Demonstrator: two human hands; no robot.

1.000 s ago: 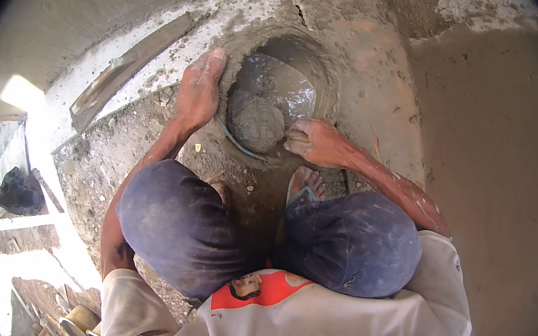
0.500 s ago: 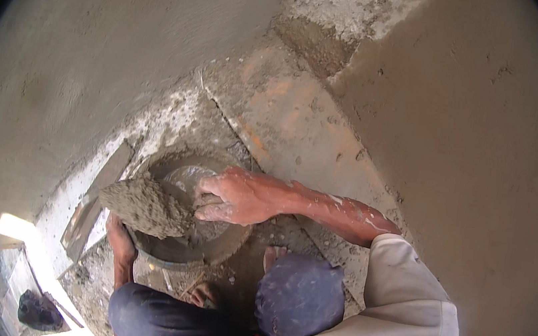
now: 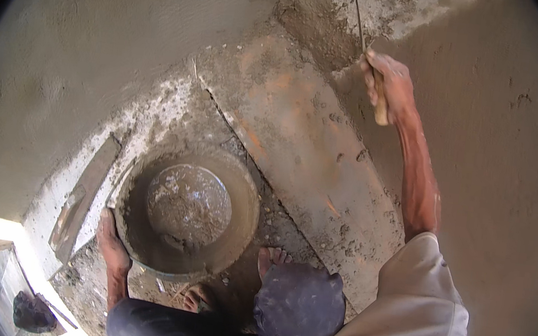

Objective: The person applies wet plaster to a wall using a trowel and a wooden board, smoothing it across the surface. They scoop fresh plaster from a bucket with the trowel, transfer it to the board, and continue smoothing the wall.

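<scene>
My right hand [image 3: 391,89] is closed around the wooden handle of a trowel [image 3: 376,100], reaching up toward a rough patch [image 3: 314,22] between smooth grey plastered surfaces. The thin blade shows nearly edge-on over the pale rough area; whether it touches is unclear. My left hand [image 3: 112,243] grips the left side of a round bucket [image 3: 244,208] at lower left, coated grey inside, with wet mortar and a shiny watery film at its bottom.
A long flat slab [image 3: 291,150] with a crack along its edge runs diagonally beside the bucket. A narrow board [image 3: 84,196] lies left of it. My knees and sandalled feet are below. At the lower left are a sunlit edge and a dark lump [image 3: 34,310].
My right hand has moved from inside the bucket up and right with the trowel. The heap of mortar seen on the blade earlier no longer shows. My left hand stays on the bucket.
</scene>
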